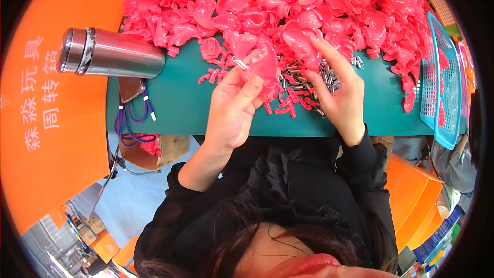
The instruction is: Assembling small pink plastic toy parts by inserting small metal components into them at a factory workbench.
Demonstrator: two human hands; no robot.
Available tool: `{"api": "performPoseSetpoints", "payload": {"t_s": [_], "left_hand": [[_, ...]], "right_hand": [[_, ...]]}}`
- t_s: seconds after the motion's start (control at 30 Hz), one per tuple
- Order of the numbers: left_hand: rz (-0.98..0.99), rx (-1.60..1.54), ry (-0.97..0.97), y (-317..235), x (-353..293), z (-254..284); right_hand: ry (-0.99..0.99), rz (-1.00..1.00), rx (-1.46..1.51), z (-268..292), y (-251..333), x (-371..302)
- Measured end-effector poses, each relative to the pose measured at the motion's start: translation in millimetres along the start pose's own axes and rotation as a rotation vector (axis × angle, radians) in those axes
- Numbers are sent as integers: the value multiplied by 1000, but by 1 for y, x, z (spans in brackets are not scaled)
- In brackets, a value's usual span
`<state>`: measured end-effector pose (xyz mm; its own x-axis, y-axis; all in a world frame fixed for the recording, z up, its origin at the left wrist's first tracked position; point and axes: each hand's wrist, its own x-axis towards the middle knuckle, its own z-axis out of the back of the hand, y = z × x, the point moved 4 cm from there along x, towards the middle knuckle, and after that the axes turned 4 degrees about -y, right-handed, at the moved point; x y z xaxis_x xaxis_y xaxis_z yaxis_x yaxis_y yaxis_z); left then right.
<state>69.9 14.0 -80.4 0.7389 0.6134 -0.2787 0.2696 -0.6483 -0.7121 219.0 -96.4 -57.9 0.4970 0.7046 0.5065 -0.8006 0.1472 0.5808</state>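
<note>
My left hand [234, 105] is raised over the near part of the table, its thumb and fingers closed on a glossy pink plastic shell [265, 69]. A small shiny metal cylinder [241, 64] shows at its fingertips. To the right, my right hand [342, 92] has its thumb and index finger on either side of another rounded pink plastic shell [301, 44], at the front of the heap. Between and beneath the hands lie small metal cylinders [329, 78] and little pink plastic pieces [288, 104]. How the right hand's other fingers lie is partly hidden.
A large heap of pink shells [257, 0] covers the far side of the green table [180, 108]. At the left a steel flask [123, 54] lies by a phone [131, 87] with a purple cord. A blue basket [450, 123] stands right; an open carton [164, 154] sits below.
</note>
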Motion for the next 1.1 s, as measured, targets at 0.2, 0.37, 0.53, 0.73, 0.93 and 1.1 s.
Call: {"api": "performPoseSetpoints", "payload": {"t_s": [0.2, 0.37, 0.53, 0.73, 0.93, 1.1], "left_hand": [[-36, 14, 61, 10, -3, -10], [-50, 59, 64, 6, -5, -13], [-197, 155, 91, -1, -8, -22], [-246, 177, 103, -3, -10, -22], [-253, 198, 91, -3, -11, -21], [-266, 313, 87, -3, -17, -25]], "right_hand": [[98, -172, 493, -13, 5, -7], [66, -302, 866, 1, -1, -8], [195, -314, 1043, -1, 14, -15], [168, -329, 1088, -1, 13, -16], [196, -328, 1021, -4, 14, -16], [257, -248, 780, -5, 17, -16]]}}
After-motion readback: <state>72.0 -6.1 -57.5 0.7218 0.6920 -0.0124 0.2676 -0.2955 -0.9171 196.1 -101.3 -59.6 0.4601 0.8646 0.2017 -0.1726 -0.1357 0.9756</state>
